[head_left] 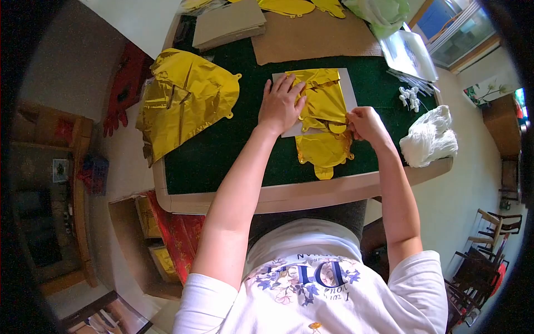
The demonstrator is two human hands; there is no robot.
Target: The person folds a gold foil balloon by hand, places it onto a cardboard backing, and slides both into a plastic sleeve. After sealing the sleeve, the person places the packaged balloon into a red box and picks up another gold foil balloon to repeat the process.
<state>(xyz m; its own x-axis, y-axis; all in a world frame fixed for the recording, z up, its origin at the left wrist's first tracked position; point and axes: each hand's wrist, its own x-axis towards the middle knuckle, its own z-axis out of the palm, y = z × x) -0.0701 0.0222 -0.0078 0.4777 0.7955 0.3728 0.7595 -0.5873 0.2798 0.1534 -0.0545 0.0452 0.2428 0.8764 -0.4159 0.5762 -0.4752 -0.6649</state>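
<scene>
A gold foil sheet (321, 100), partly folded, lies over a grey card (347, 89) on the green table top. My left hand (282, 104) rests flat on its left side with the fingers spread. At its lower right edge, my right hand (364, 124) is closed in a pinch on the foil. The rounded lower part of the foil, with small tabs, hangs past the card toward me. To the left lies a larger, crinkled gold foil piece (186, 100), touched by neither hand.
A stack of grey cards (229, 25) and a brown board (314, 42) lie at the back. White string (428, 137), small white pieces (409, 98) and clear plastic packs (409, 55) are at the right. An open box (127, 239) stands below left.
</scene>
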